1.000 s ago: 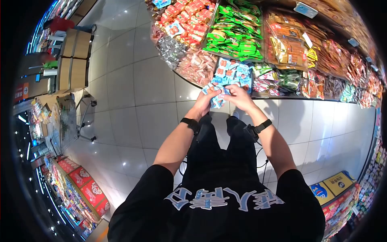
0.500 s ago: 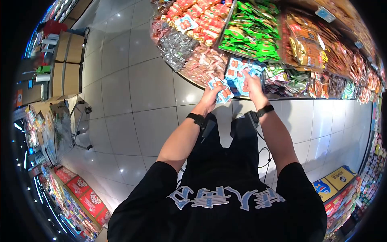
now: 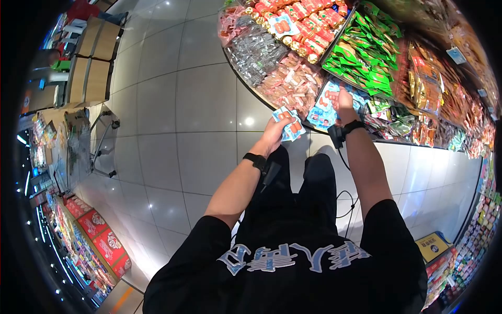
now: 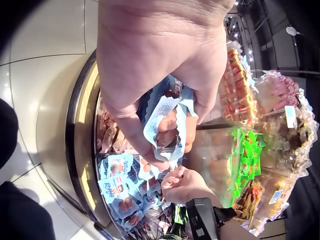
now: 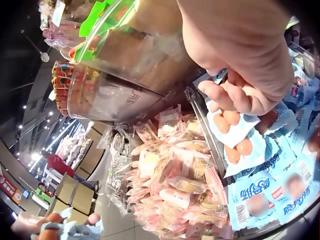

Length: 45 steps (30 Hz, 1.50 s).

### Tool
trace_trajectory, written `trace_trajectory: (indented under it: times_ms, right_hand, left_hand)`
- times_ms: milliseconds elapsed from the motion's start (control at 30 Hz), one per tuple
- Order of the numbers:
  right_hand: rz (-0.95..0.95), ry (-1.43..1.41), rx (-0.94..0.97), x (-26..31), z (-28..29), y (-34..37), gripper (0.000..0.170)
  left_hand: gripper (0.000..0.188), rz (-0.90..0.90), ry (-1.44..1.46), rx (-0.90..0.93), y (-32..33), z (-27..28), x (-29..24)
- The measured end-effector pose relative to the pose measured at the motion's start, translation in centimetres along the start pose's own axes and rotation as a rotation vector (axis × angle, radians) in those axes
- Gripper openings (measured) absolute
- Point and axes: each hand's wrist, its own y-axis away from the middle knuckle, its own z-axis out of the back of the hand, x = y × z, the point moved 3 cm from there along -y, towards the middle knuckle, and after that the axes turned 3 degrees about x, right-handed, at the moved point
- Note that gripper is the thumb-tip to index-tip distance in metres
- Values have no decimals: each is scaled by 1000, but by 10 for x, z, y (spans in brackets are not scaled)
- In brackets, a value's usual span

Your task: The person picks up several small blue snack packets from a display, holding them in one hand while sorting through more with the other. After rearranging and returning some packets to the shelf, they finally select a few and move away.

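My left hand (image 3: 273, 132) holds several blue-and-white packets of small sausages (image 3: 293, 127) in front of the display edge. In the left wrist view, their clear windows show the brown sausages (image 4: 167, 127) between thumb and fingers. My right hand (image 3: 342, 100) is down in a bin of the same blue packets (image 3: 320, 116). Its fingers (image 5: 230, 97) are curled at the top of a sausage packet (image 5: 227, 121), pinching it; the thumb is mostly hidden. More blue packets (image 5: 257, 205) lie loosely heaped around that hand.
Left of the bin are pink-wrapped snacks (image 3: 293, 78) and grey packets (image 3: 256, 52). Red-and-gold packages (image 3: 319, 26), with one blue packet (image 3: 282, 24) on top, and green packets (image 3: 366, 55) lie behind. A dark divider (image 5: 205, 122) borders the bin. Tiled floor (image 3: 204, 99) extends left.
The right hand left the packets both hands were handling and moved over into the blue packet bin, where it now is. The left hand kept its packets. The view shifted, moving the display right.
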Motion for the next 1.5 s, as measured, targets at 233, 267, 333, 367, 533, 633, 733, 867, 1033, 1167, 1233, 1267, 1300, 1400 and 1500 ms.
trace_trajectory:
  times_ms: [233,267,333,367,533,633,733,867,1033,1167,1233,1267,1300,1400,1500]
  right_hand:
    - [293,228,-40,-34,-11,78,24]
    - [388,269,34,-46,-16,94,26]
    - [343,401,307,-46,-30,131,22]
    - [330,256,378,-53,-33,138,23]
    - [271,190,355,-43,-25,155,17]
    - [379,201,303,-46,-23,149,15]
    - [319,216,288,-29,-16,143,18]
    - [470,429,-204,-25,13,75,28]
    - [473,423,-419,3,3,22,35]
    - [447,163,-235,-2,-5,9,38]
    - [484,92,-225,-6,-9,21,35]
    - [476,150,-253,-8,-7,28,36]
    - [467,207,-283,-7,-5,39,36]
    - [517,344,-138,-12,-13,74,40]
    - [601,353,168,-40,-24,93,43]
  left_hand:
    - [22,60,40,21,-24,-24,6]
    - [23,70,36,46,-29,-25,9]
    - [24,73,73,33,-35,-31,15]
    - [24,76,50,41,-40,-30,20]
    - [31,82,-46,45,-55,-23,37]
    - [23,34,-30,-33,-51,-30,35]
    - [19,27,11,-79,-40,-35,19]
    - [31,69,12,-98,-33,-7,13]
    - [28,80,5,-120,-15,0,8]
    - [26,105,-3,-113,-10,3,9]
    - [26,112,-25,-98,-8,-1,4]
    - [27,116,-44,-89,-8,-3,1]
    - [27,121,-64,-79,-10,-5,-1]
    - [29,135,-180,9,-23,-8,1]
    - [31,183,-382,50,-42,-15,18]
